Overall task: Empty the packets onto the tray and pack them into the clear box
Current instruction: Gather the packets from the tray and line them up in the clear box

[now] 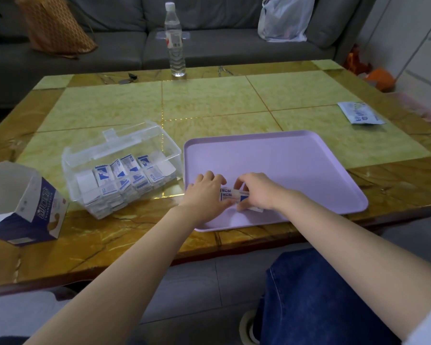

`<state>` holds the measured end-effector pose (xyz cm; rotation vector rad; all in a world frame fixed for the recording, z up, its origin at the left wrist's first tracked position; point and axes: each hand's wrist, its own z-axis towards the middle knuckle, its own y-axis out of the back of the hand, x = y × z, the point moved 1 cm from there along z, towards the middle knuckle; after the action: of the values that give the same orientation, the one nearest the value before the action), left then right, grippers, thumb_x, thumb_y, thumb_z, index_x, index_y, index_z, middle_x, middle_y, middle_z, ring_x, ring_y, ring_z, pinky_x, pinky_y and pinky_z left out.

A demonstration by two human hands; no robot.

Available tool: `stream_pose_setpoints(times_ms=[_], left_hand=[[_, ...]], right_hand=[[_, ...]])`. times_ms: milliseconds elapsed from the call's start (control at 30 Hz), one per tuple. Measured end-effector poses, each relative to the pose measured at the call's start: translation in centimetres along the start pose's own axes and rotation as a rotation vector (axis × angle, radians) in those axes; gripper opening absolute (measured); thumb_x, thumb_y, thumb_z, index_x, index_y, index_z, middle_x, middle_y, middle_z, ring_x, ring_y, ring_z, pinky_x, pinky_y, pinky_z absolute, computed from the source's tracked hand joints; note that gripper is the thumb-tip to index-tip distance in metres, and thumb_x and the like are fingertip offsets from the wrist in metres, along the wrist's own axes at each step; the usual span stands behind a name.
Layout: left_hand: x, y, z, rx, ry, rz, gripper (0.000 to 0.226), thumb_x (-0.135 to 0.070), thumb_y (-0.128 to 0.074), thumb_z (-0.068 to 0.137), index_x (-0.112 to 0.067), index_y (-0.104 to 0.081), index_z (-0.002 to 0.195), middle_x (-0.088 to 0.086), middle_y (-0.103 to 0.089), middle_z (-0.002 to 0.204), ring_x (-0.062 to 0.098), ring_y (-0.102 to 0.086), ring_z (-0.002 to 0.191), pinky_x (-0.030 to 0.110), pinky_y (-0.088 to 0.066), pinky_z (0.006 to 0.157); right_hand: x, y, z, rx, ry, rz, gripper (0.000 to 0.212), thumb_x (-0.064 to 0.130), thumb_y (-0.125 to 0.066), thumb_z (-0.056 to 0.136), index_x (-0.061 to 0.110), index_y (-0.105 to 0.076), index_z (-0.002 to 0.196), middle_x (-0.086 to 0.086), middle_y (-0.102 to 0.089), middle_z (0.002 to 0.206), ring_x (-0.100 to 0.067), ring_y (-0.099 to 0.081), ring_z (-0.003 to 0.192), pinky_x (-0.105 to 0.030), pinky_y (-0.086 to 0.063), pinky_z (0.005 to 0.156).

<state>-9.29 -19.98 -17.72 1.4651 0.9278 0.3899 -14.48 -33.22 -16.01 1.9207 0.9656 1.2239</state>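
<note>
Basically, packets [230,194] are pinched by left hand [206,191] and right hand [257,192]; some could be dropped short of box [73,173].

The table [209,100] is gleaming like polished stone, glossy and smooth. The tray [284,155] is looking like smooth matt plastic. The clear box [168,148] is shining as hard, glossy see-through plastic, and the packets [125,171] in it are showing printed paper. The carton [42,202] is looking like coated cardboard. The bottle [174,41] is glinting as thin clear plastic.
</note>
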Motion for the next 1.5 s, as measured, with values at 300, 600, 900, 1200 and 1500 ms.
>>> stream_pose_setpoints(times_ms=[300,600,900,1200,1500], left_hand=[[-0.4,0.3,1.8,0.151,0.030,-0.007,0.037,-0.039,-0.065,0.084,-0.006,-0.056,0.099,0.013,-0.060,0.107,0.030,-0.050,0.102,0.034,-0.038,0.075],[1.4,0.8,0.0,-0.203,0.067,-0.284,0.019,-0.021,-0.066,0.083,-0.016,-0.049,0.077,0.003,-0.058,0.082,0.029,-0.055,0.081,0.036,-0.044,0.066],[1.9,0.1,-0.2,-0.090,0.007,-0.198,0.018,-0.015,-0.059,0.088,-0.012,-0.055,0.105,0.008,-0.054,0.107,0.030,-0.057,0.095,0.042,-0.047,0.080],[1.3,-1.2,-0.4,-0.058,-0.025,0.145,0.021,-0.014,-0.035,0.099,-0.008,-0.036,0.119,0.011,-0.038,0.119,0.029,-0.051,0.104,0.033,-0.039,0.074],[0.6,-0.4,-0.9,-0.038,0.023,0.150,0.018,-0.005,-0.036,0.095,-0.008,-0.037,0.113,0.010,-0.040,0.117,0.028,-0.052,0.103,0.032,-0.035,0.066]], right_hand=[[0.2,0.1,0.4,-0.027,0.012,-0.159,0.038,0.025,-0.078,0.071,0.012,-0.060,0.103,-0.008,-0.056,0.106,-0.023,-0.049,0.098,-0.031,-0.043,0.077],[-0.9,-1.1,-0.3,-0.342,0.040,0.225,0.041,0.016,-0.063,0.087,0.009,-0.047,0.124,-0.005,-0.052,0.128,-0.020,-0.051,0.116,-0.025,-0.039,0.094],[0.9,-3.9,0.7,-0.237,0.124,0.300,0.059,-0.018,-0.036,0.084,0.008,-0.034,0.137,-0.011,-0.034,0.140,-0.020,-0.037,0.132,-0.024,-0.032,0.105],[0.3,-4.2,1.4,-0.197,0.146,0.131,0.045,-0.007,-0.035,0.093,0.007,-0.037,0.135,-0.009,-0.034,0.140,-0.019,-0.036,0.128,-0.021,-0.029,0.103],[0.9,-3.8,0.7,-0.219,0.139,0.031,0.030,-0.003,-0.035,0.094,0.004,-0.048,0.121,-0.009,-0.039,0.132,-0.023,-0.043,0.120,-0.032,-0.038,0.099]])
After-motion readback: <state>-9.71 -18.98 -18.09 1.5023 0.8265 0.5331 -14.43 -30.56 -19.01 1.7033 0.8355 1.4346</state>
